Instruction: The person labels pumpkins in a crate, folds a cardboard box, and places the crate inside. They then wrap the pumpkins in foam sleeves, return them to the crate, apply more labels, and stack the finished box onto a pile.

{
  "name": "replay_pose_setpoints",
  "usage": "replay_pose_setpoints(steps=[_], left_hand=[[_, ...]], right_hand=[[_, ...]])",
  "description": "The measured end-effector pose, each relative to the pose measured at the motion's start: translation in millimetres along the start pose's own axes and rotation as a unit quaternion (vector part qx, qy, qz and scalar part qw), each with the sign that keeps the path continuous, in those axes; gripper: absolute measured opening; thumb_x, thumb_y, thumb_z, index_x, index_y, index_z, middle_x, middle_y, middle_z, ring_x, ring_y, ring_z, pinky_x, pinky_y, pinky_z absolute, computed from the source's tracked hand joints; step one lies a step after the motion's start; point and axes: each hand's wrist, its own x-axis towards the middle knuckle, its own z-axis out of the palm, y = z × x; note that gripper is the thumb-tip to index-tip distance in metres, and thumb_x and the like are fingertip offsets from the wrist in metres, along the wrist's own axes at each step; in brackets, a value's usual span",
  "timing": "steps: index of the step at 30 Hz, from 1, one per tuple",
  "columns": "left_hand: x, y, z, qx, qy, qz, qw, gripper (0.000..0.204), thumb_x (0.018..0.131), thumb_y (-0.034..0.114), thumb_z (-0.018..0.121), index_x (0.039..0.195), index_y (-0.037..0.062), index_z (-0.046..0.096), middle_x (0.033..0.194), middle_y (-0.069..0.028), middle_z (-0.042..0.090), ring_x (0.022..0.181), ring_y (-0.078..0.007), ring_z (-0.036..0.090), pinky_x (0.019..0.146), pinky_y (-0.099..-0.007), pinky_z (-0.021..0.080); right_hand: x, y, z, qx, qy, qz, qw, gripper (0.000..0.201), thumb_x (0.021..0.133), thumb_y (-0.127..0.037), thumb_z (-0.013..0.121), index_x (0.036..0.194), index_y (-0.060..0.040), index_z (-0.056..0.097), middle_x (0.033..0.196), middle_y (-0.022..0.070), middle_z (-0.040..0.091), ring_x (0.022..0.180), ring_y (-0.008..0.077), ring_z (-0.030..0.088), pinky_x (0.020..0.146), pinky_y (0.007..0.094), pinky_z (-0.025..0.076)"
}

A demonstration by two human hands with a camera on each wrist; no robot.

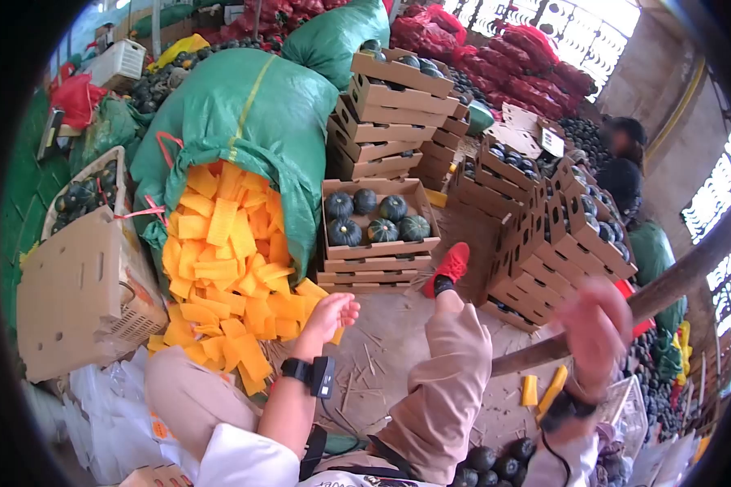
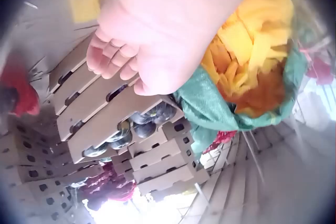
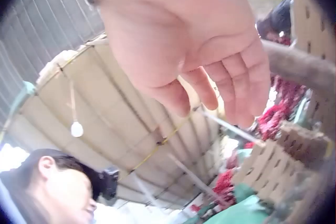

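Left hand point(image 1: 330, 312) hovers relaxed and empty over the yellow slabs point(image 1: 223, 268); right hand point(image 1: 597, 329), blurred, holds nothing. A careless grab could slide the pile.

Stood at frame center: stacked cardboard boxes point(image 1: 379, 122). Lay below them: a dusty floor point(image 1: 382, 357) strewn with straw. Glowed at upper right: daylight through patterned window grilles point(image 1: 573, 28). Hung overhead: a bare bulb point(image 3: 76, 129).

Sack point(image 1: 244, 122) left of crates point(image 1: 378, 235); slices point(image 1: 227, 260) spilling before sack.
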Motion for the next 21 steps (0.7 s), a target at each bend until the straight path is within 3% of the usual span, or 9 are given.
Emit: replay_pose_setpoints(steps=[4, 5, 6, 7, 8, 11, 13, 18, 21], left_hand=[[-26, 20, -11, 0.093, 0.046, -0.018, 0.994, 0.023, 0.089, 0.024, 0.051, 0.102, 0.0053, 0.056, 0.084, -0.0077, 0.063, 0.070, -0.0156, 0.060, 0.061, -0.0285, 0.050], [-29, 25, -14, 0.083, 0.057, -0.036, 0.994, 0.023, 0.090, 0.025, 0.051, 0.102, 0.0054, 0.056, 0.085, -0.0079, 0.063, 0.070, -0.0158, 0.060, 0.061, -0.0287, 0.050], [-30, 30, -18, 0.076, 0.068, -0.054, 0.993, 0.024, 0.090, 0.025, 0.051, 0.102, 0.0055, 0.056, 0.085, -0.0080, 0.063, 0.071, -0.0159, 0.060, 0.061, -0.0289, 0.050], [-26, 37, -19, 0.072, 0.077, -0.068, 0.992, 0.024, 0.090, 0.025, 0.050, 0.103, 0.0055, 0.056, 0.086, -0.0081, 0.063, 0.071, -0.0161, 0.060, 0.061, -0.0291, 0.050], [-20, 39, -18, 0.093, 0.085, -0.085, 0.988, 0.024, 0.090, 0.026, 0.050, 0.102, 0.0058, 0.056, 0.087, -0.0082, 0.063, 0.072, -0.0166, 0.060, 0.062, -0.0302, 0.050], [21, 37, -22, 0.054, 0.049, -0.137, 0.988, 0.025, 0.091, 0.026, 0.048, 0.102, 0.0053, 0.056, 0.085, -0.0078, 0.063, 0.072, -0.0163, 0.060, 0.065, -0.0319, 0.050], [62, 26, -33, 0.007, 0.091, -0.145, 0.985, 0.049, 0.086, 0.037, 0.055, 0.118, 0.0022, 0.044, 0.097, -0.0151, 0.059, 0.081, -0.0245, 0.059, 0.067, -0.0370, 0.050], [136, 32, 10, -0.173, 0.230, -0.122, 0.950, 0.096, 0.070, 0.048, 0.071, 0.134, 0.0003, 0.016, 0.119, -0.0297, 0.037, 0.091, -0.0370, 0.053, 0.077, -0.0463, 0.050], [145, 43, 23, -0.179, 0.179, -0.092, 0.963, 0.097, 0.071, 0.047, 0.071, 0.134, -0.0011, 0.015, 0.122, -0.0320, 0.029, 0.093, -0.0401, 0.051, 0.082, -0.0491, 0.049]], right_hand=[[121, 179, 5, 0.172, 0.098, 0.200, 0.960, 0.025, 0.088, -0.015, 0.051, 0.106, 0.0023, 0.055, 0.087, 0.0075, 0.061, 0.073, 0.0141, 0.057, 0.066, 0.0264, 0.046], [137, 250, -6, 0.078, 0.151, 0.217, 0.961, 0.033, 0.084, -0.018, 0.054, 0.110, 0.0020, 0.055, 0.092, 0.0118, 0.062, 0.076, 0.0162, 0.059, 0.070, 0.0283, 0.047], [149, 341, -35, -0.216, 0.167, 0.228, 0.935, 0.047, 0.079, -0.024, 0.057, 0.117, 0.0018, 0.051, 0.100, 0.0188, 0.061, 0.087, 0.0261, 0.061, 0.079, 0.0332, 0.047], [144, 387, -43, -0.356, 0.209, 0.241, 0.879, 0.058, 0.074, -0.030, 0.058, 0.121, 0.0016, 0.047, 0.109, 0.0242, 0.057, 0.101, 0.0354, 0.056, 0.089, 0.0380, 0.043], [134, 416, -47, -0.334, 0.217, 0.303, 0.866, 0.062, 0.075, -0.036, 0.056, 0.122, 0.0027, 0.046, 0.117, 0.0269, 0.052, 0.112, 0.0390, 0.047, 0.096, 0.0398, 0.038], [113, 475, -52, -0.222, 0.228, 0.388, 0.865, 0.069, 0.074, -0.041, 0.057, 0.123, 0.0069, 0.045, 0.118, 0.0282, 0.051, 0.114, 0.0363, 0.048, 0.097, 0.0373, 0.036], [109, 490, -56, -0.196, 0.190, 0.377, 0.885, 0.054, 0.075, -0.032, 0.055, 0.118, 0.0012, 0.053, 0.110, 0.0241, 0.057, 0.106, 0.0339, 0.054, 0.092, 0.0365, 0.040], [105, 487, -53, -0.240, 0.186, 0.371, 0.878, 0.041, 0.071, -0.012, 0.047, 0.110, -0.0096, 0.061, 0.099, 0.0186, 0.063, 0.095, 0.0316, 0.059, 0.083, 0.0360, 0.045], [94, 454, -43, -0.254, 0.206, 0.322, 0.889, 0.048, 0.069, -0.002, 0.042, 0.113, -0.0095, 0.059, 0.098, 0.0176, 0.064, 0.094, 0.0288, 0.061, 0.082, 0.0349, 0.045]])
